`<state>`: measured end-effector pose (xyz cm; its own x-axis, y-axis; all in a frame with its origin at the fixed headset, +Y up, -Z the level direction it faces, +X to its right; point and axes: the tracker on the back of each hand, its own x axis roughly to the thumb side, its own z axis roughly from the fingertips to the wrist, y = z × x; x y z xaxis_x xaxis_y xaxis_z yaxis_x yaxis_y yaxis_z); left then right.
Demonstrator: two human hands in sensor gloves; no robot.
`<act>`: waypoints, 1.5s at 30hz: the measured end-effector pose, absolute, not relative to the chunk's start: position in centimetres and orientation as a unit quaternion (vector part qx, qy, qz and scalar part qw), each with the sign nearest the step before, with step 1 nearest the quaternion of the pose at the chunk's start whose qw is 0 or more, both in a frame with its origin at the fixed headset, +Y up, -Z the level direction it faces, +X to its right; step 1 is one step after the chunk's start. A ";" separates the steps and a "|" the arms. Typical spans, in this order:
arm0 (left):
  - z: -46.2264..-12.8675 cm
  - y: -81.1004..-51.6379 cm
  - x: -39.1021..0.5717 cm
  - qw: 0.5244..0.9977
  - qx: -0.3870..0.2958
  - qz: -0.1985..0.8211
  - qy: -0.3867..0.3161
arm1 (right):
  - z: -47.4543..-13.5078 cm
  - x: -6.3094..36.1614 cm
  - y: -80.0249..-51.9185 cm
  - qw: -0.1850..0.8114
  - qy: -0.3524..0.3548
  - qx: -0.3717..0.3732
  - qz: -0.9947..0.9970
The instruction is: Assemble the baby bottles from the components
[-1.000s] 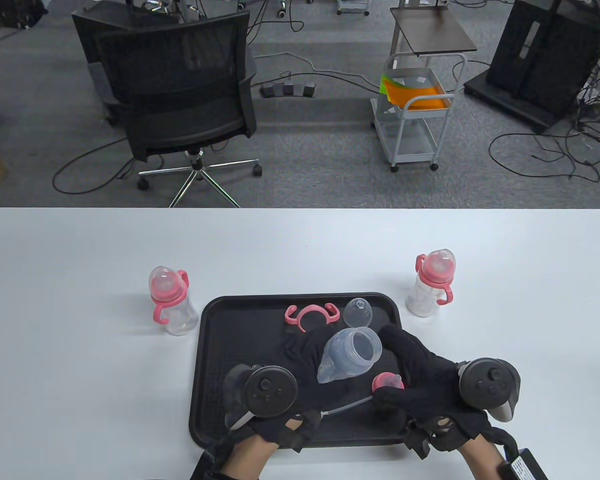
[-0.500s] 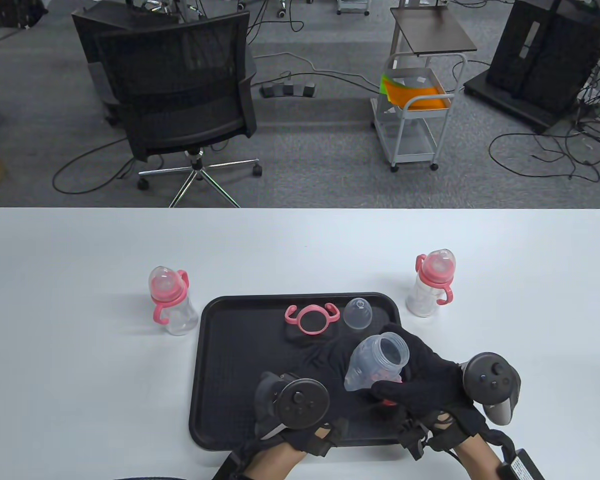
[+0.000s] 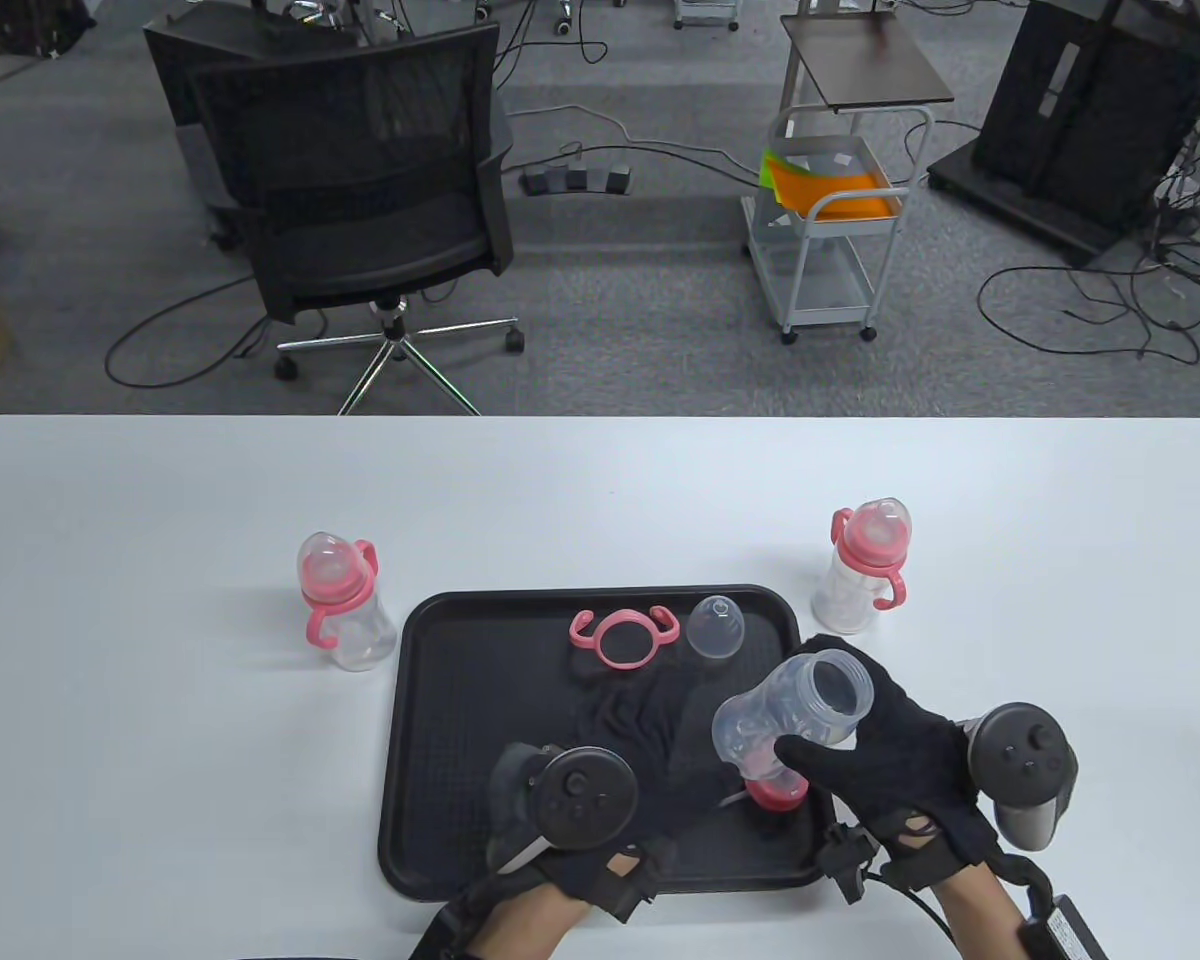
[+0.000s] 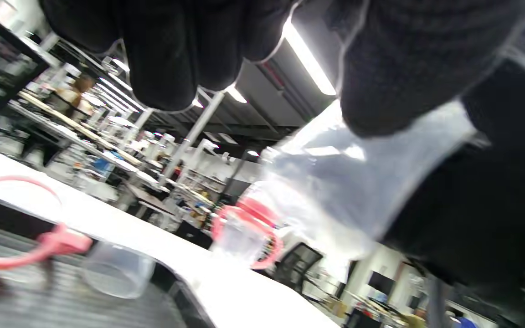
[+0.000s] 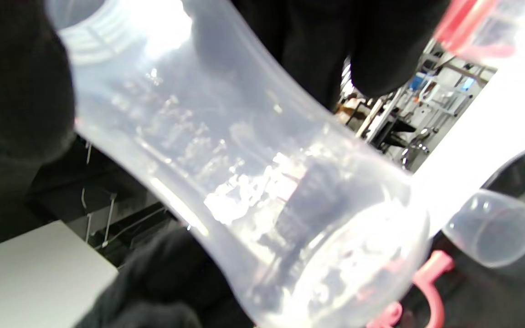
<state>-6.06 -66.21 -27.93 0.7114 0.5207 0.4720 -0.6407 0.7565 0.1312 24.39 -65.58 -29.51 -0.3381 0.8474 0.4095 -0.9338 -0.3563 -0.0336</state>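
My right hand (image 3: pixel 832 735) grips a clear bottle body (image 3: pixel 792 715) by its waist and holds it tilted above the black tray (image 3: pixel 460 650), with the open mouth up and to the right. The bottle body fills the right wrist view (image 5: pixel 244 182). My left hand (image 3: pixel 675 725) is over the tray with its fingers loose beside the bottle's base; I cannot tell whether they touch it. A pink collar with nipple (image 3: pixel 775 792) lies on the tray under the bottle, with a thin straw (image 3: pixel 730 798) beside it. A pink handle ring (image 3: pixel 622 638) and a clear cap (image 3: pixel 715 627) lie at the tray's far side.
Two assembled bottles with pink handles stand on the white table (image 3: pixel 160 800), one left of the tray (image 3: pixel 340 605) and one right of it (image 3: pixel 863 570). The right one stands close beyond my right hand. An office chair (image 3: pixel 360 200) and a cart (image 3: pixel 830 220) are beyond the table.
The bottle body has passed from my left hand to my right and moved right and up. My left hand let go and stays over the tray. The pink collar shows again under the bottle.
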 end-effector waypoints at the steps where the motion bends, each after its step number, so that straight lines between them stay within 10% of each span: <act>1: -28.1 -66.2 -6.5 0.916 0.145 0.321 -0.193 | -29.6 24.6 -65.6 0.554 -0.133 0.160 0.806; 27: -40.1 -71.4 -6.9 0.988 -0.074 0.137 -0.008 | -30.7 28.7 -65.7 0.554 -0.149 0.124 0.809; 45: -41.3 -72.9 -6.4 0.993 0.008 0.117 -0.015 | -31.1 28.2 -66.1 0.551 -0.127 0.132 0.814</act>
